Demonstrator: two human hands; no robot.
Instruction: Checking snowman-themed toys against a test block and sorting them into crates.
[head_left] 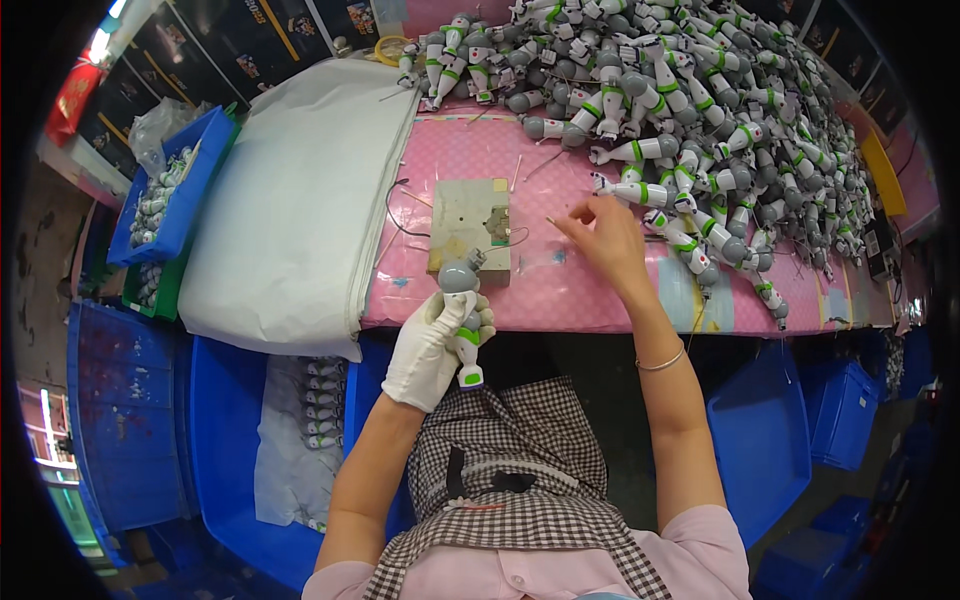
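My left hand (430,350), in a white glove, is closed round a toy arm (468,330) in white and grey with green trim. The toy arm's grey ball end points up toward a flat grey-beige box (458,215) on the pink-covered table (540,285). From near that ball end a thin wire (522,238) curves out over the box's right side. My bare right hand (607,238) is held above the table, right of the box. Its thumb and forefinger pinch together at a tiny thing, too small to name.
A large heap of similar toy arms (690,120) covers the table's back and right. White sheets (290,200) lie at left, beside a blue bin (170,190) of small parts. Below the table edge stand a blue tub (230,450) with rows of parts and another blue tub (760,440).
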